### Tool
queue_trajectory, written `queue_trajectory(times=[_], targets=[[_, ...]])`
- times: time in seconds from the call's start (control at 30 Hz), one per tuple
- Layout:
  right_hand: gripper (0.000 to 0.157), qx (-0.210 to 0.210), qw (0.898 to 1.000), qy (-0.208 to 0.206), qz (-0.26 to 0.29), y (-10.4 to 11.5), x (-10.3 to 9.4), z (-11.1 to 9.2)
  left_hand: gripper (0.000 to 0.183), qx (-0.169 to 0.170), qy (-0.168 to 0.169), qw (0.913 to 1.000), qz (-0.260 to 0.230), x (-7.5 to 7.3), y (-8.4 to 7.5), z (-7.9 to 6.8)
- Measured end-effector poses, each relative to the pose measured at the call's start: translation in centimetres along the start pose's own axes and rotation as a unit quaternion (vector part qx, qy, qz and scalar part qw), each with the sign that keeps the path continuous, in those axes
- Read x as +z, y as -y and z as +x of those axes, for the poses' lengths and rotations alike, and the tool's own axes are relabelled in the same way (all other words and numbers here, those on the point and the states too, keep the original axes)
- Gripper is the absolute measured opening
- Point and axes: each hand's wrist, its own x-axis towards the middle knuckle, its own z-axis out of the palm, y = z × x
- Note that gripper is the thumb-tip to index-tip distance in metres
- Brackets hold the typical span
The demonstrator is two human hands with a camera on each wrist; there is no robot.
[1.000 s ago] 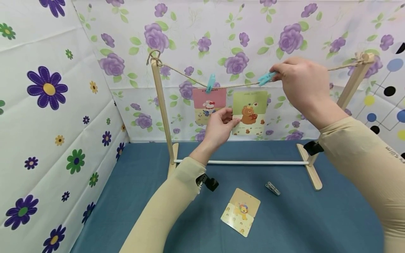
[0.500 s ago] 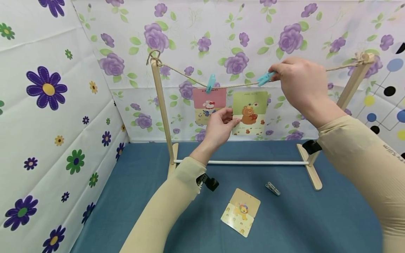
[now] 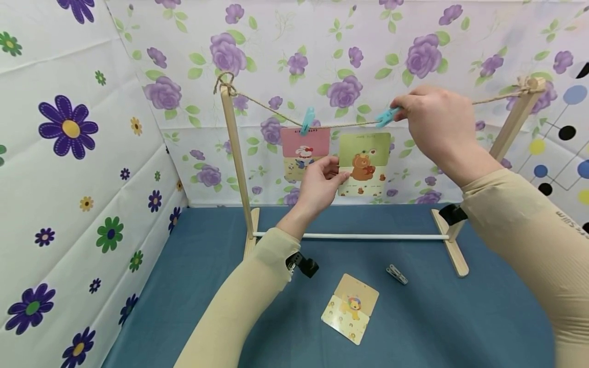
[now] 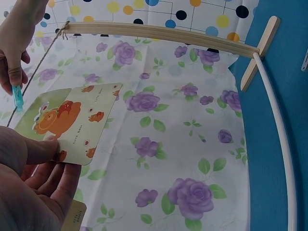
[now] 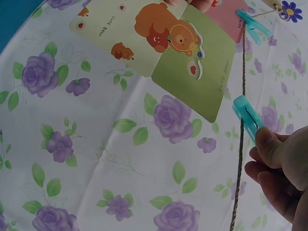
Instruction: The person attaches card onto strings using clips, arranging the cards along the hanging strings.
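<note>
My left hand [image 3: 318,186] pinches the left edge of a green and cream bear card [image 3: 363,164], held upright just below the twine [image 3: 346,124]. My right hand [image 3: 439,128] pinches a light blue clothespin [image 3: 385,117] at the twine, above the card's right corner. In the right wrist view, the clothespin [image 5: 248,118] overlaps the twine and stands apart from the green end of the card [image 5: 197,72]. To the left, a pink and yellow card [image 3: 304,145] hangs from the twine under another blue clothespin [image 3: 308,121], its lower part behind my left fingers.
A wooden post [image 3: 236,163] and a second post [image 3: 517,120] carry the twine, joined low by a white rod [image 3: 372,236]. On the blue cloth lie a lion card [image 3: 350,308] and a pale clothespin [image 3: 397,274]. Floral fabric [image 3: 202,148] stands behind.
My right hand and its clothespin have shifted very slightly, with the clothespin turning a little at the twine. My left hand and the bear card stay nearly in place.
</note>
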Motion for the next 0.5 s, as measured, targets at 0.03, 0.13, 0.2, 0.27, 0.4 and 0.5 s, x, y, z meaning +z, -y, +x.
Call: queue_trajectory(times=[0.03, 0.13, 0.2, 0.27, 0.4, 0.5], targets=[[0.018, 0.0, 1.0, 0.004, 0.001, 0.04, 0.01, 0.02, 0.038, -0.001, 0.0, 1.0, 0.0, 0.0, 0.0, -0.01], [0.018, -0.003, 1.0, 0.015, 0.002, 0.15, 0.02, 0.05, 0.038, -0.005, -0.001, 1.0, 0.001, -0.03, 0.04, -0.02], [0.018, -0.003, 1.0, 0.024, 0.004, 0.2, 0.01, 0.02, 0.038, -0.007, -0.004, 1.0, 0.003, -0.06, 0.11, -0.02], [0.017, -0.004, 0.999, 0.031, 0.004, 0.21, -0.01, -0.03, 0.037, -0.007, -0.005, 0.9999, 0.005, -0.08, 0.19, -0.02], [0.018, 0.0, 0.999, 0.043, 0.005, 0.22, -0.07, -0.13, 0.035, -0.005, -0.004, 0.9999, 0.008, -0.13, 0.36, 0.0], [0.019, 0.005, 0.999, 0.053, 0.006, 0.27, -0.12, -0.15, 0.035, -0.004, -0.001, 1.0, 0.009, -0.2, 0.47, 0.0]])
